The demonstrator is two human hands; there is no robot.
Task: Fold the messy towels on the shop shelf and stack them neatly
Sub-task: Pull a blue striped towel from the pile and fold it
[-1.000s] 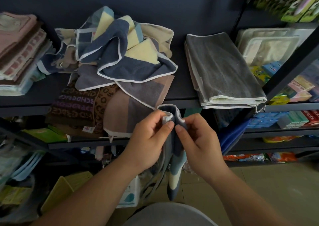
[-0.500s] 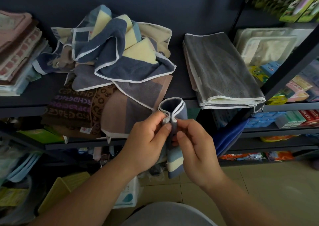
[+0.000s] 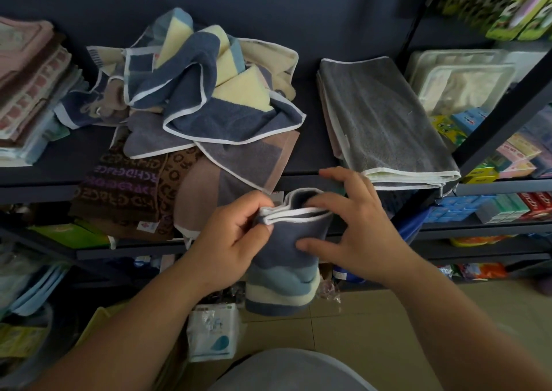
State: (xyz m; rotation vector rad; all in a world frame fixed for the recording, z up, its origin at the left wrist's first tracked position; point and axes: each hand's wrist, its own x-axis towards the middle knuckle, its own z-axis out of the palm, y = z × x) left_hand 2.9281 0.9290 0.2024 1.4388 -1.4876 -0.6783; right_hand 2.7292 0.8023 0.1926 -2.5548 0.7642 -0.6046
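We are working early in the task: our left hand is pinching the top edge of the half-folded striped towel just in front of the shelf, our right hand is resting spread fingers on it, one grey stack is lying folded, and the messy pile is awaiting folding.

Dark blue-grey metal shelving across the whole width, in several tiers, set against a dark matte wall. Slanted dark upright post at right, marking off a second bay crowded with small colourful boxes. Beige tiled floor below, crossed by thin grout lines. Dim beneath the lower boards; paler, softer daylight over the floor at right.
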